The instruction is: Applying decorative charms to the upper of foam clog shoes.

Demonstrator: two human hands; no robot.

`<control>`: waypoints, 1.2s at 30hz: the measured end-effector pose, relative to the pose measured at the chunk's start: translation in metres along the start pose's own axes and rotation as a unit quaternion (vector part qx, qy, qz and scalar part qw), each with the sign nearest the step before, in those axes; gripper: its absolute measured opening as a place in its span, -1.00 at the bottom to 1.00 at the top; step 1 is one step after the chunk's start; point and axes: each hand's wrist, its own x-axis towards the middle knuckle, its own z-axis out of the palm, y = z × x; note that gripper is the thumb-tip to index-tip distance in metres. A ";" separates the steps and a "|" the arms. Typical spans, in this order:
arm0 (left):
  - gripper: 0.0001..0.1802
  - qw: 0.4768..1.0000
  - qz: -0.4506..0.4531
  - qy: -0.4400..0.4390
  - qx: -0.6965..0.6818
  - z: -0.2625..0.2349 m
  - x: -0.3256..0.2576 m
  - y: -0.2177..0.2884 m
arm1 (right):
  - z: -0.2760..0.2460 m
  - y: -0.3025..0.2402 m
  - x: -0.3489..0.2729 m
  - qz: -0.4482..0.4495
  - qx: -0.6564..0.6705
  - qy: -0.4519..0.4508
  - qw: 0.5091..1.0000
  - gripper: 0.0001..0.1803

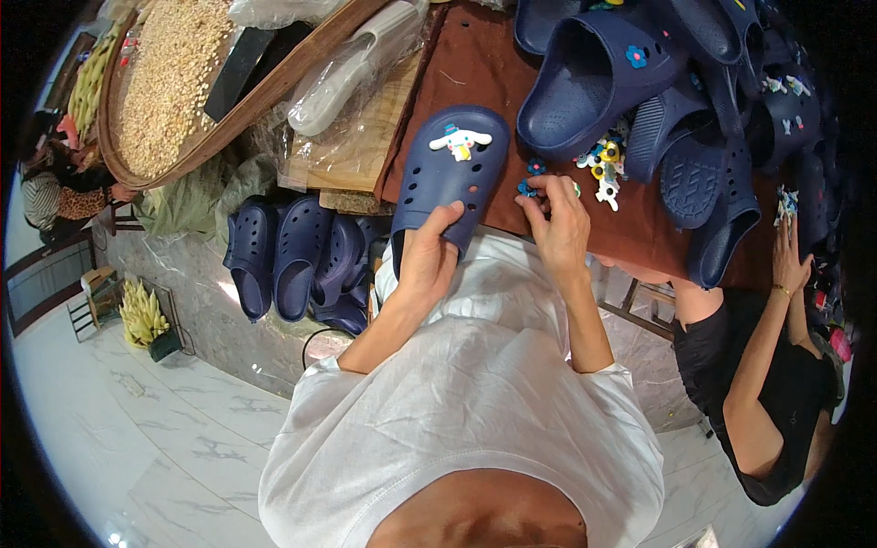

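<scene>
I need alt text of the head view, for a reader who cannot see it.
A person's left hand holds a navy clog bearing a white charm; the right hand is at a blue charm over brown cloth, near more navy clogs.

a brown-covered table [475,57] carries navy clogs [598,87], small charms [607,170] and, seemingly, a wooden board [364,157].

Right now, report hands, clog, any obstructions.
Left hand holding navy clog, white charm on toe. Right hand at blue charm, pinch unclear. Loose charms nearby, not blocking.
</scene>
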 end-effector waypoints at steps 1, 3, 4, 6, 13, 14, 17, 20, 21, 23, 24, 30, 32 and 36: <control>-0.55 1.000 0.002 0.001 0.000 0.001 -0.001 -0.001 | 0.001 0.002 0.001 0.006 -0.005 -0.003 1.000 -0.77; -0.60 0.999 0.023 0.027 0.018 0.003 -0.004 -0.002 | 0.005 0.007 0.001 -0.025 -0.017 0.021 0.999 -0.79; -0.60 0.999 0.023 0.028 0.017 0.005 -0.004 -0.003 | 0.006 0.008 0.002 -0.053 -0.030 0.047 0.997 -0.80; -0.58 0.999 0.036 0.034 0.020 0.007 -0.004 -0.004 | 0.006 0.006 0.005 -0.064 -0.010 0.059 0.996 -0.83; -0.45 0.999 0.003 -0.012 0.041 0.001 -0.001 -0.007 | 0.007 -0.022 0.007 -0.002 0.279 0.034 0.960 -0.88; -0.45 0.999 0.003 -0.021 0.046 0.002 -0.002 -0.007 | 0.010 -0.021 0.009 -0.006 0.278 0.020 0.960 -0.86; -0.47 0.998 0.003 -0.027 0.050 0.000 -0.002 -0.008 | 0.012 -0.031 0.011 -0.002 0.272 0.018 0.962 -0.85; -0.52 0.999 -0.004 -0.024 0.045 0.001 -0.002 -0.006 | 0.016 -0.032 0.010 -0.003 0.294 0.037 0.955 -0.84; -0.56 0.999 -0.009 -0.023 0.041 0.001 -0.003 -0.005 | 0.016 -0.032 0.009 -0.002 0.294 0.037 0.955 -0.84; -0.60 0.999 -0.035 -0.018 0.031 0.000 -0.002 -0.002 | 0.015 -0.033 0.009 -0.006 0.270 0.032 0.962 -0.84; -0.64 0.998 -0.060 -0.012 0.020 0.000 -0.002 -0.001 | 0.014 -0.034 0.009 -0.006 0.270 0.032 0.962 -0.84; -0.65 0.997 -0.067 -0.021 0.016 0.005 -0.006 0.004 | 0.015 -0.033 0.008 0.020 0.311 0.008 0.950 -0.87; -0.63 0.997 -0.064 -0.022 0.028 0.005 -0.008 0.002 | 0.016 -0.030 0.008 0.013 0.324 0.021 0.946 -0.89; -0.58 0.997 -0.046 -0.032 0.054 0.005 -0.012 -0.001 | 0.022 -0.030 0.008 0.013 0.323 0.031 0.946 -0.88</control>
